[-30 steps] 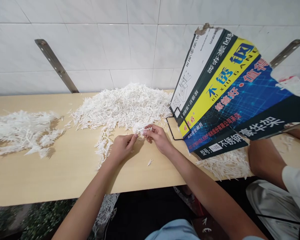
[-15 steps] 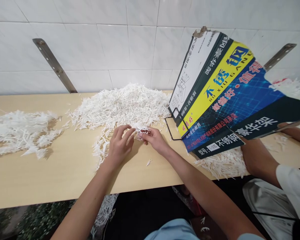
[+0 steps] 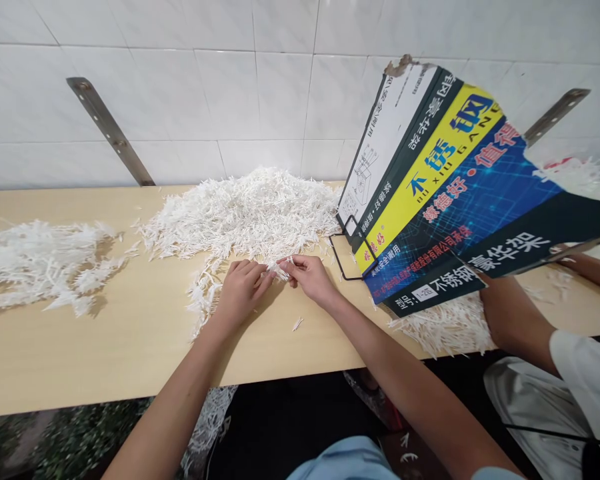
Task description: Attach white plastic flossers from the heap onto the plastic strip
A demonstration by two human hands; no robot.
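while hands (image 3: 244, 288) (image 3: 311, 277) pinch white pieces (image 3: 281, 271), a heap (image 3: 255, 210) (also white) lies behind.

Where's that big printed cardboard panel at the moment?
In the head view, the printed cardboard panel stands upright on the table's right side, right of the large white heap and the person's right hand.

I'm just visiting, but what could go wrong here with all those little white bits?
The small white pieces at the right grip could slip and get lost in the big white pile just behind. The left grip sits close beside a strip of loose pieces, so it might brush some aside. The cardboard panel stands next to the pile; a knock could perhaps tip it over.
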